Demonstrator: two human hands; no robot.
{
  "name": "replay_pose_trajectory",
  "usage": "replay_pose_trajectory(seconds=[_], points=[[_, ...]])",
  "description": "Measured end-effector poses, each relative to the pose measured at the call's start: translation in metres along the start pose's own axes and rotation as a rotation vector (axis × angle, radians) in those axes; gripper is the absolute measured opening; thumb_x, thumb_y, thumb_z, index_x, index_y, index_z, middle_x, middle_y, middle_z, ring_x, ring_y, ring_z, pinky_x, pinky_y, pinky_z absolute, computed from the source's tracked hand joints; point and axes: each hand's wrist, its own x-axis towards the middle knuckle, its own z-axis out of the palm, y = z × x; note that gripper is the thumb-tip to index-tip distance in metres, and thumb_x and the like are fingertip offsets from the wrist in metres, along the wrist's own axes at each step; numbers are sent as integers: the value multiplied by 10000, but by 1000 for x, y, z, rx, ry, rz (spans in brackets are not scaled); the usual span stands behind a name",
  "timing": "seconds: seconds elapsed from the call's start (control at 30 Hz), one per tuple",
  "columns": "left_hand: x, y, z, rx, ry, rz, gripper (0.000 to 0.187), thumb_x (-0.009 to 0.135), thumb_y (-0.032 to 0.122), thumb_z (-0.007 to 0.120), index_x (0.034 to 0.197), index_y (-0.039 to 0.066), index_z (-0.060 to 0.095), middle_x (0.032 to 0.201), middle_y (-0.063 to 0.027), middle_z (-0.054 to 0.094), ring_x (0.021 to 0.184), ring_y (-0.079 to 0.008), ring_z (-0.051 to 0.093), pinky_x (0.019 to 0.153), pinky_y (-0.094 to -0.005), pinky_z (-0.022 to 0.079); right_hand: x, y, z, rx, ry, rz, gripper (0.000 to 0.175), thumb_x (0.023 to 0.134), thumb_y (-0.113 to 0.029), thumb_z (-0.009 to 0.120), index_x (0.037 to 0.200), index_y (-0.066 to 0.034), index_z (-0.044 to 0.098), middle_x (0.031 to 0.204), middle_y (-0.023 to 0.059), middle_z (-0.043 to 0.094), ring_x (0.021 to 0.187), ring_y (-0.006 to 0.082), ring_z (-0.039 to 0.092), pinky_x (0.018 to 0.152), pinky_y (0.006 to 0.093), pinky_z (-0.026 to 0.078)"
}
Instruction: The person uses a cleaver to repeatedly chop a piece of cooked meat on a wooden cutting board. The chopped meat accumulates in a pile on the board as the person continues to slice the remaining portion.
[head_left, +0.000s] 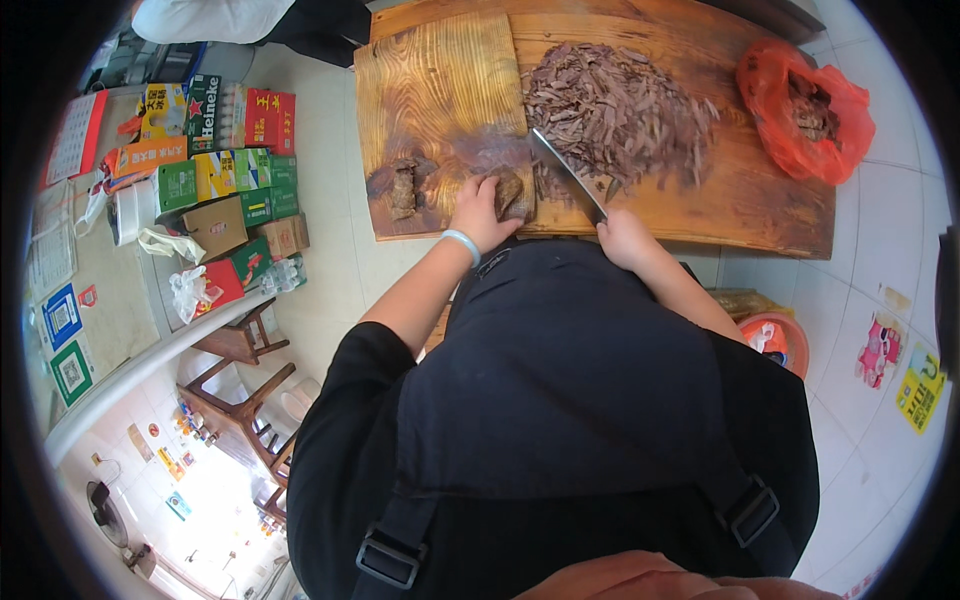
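Note:
My left hand (482, 214), with a pale bangle at the wrist, presses on a brown chunk of cooked meat (509, 189) at the near right corner of a wooden cutting board (442, 90). In my right hand (628, 238) is the handle of a kitchen knife (568, 174). Its blade slants away to the left, just right of the held chunk. Beyond the blade lies a large heap of sliced meat (600, 105) on the wooden table (780, 217). More uncut meat pieces (405, 187) rest on the board left of my left hand.
A red plastic bag (765, 135) holding meat stands at the table's right end, near a tiled wall (889, 217). Stacked drink cartons (225, 180) are off to the left. Part of another person (322, 30) shows at the top left. A pink bucket (796, 349) is below the table's right side.

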Motion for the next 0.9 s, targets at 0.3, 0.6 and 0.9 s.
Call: replay_pose_trajectory(seconds=[0.3, 0.6, 0.9], points=[[41, -57, -21, 278, -67, 873, 818, 730, 493, 759, 1390, 64, 536, 1403, -122, 542, 1304, -359, 483, 1078, -452, 440, 2, -31, -21, -104, -84, 14, 242, 950, -153, 511, 1039, 39, 629, 976, 287, 678, 933, 455, 657, 839, 515, 521], [-11, -24, 42, 187, 301, 501, 635, 720, 403, 808, 1238, 77, 639, 1212, -146, 615, 1157, -362, 562, 997, -451, 488, 12, -55, -22, -617, -76, -233, 246, 900, -79, 495, 1090, 31, 606, 920, 208, 725, 866, 365, 722, 736, 473, 571], [-9, -33, 62, 99, 453, 526, 503, 711, 349, 802, 1126, 89, 687, 1214, -138, 609, 1143, -373, 563, 998, -477, 476, 10, -45, -24, -790, -143, -239, 418, 889, -56, 492, 1281, 88, 513, 910, 200, 739, 820, 354, 734, 690, 460, 581]])
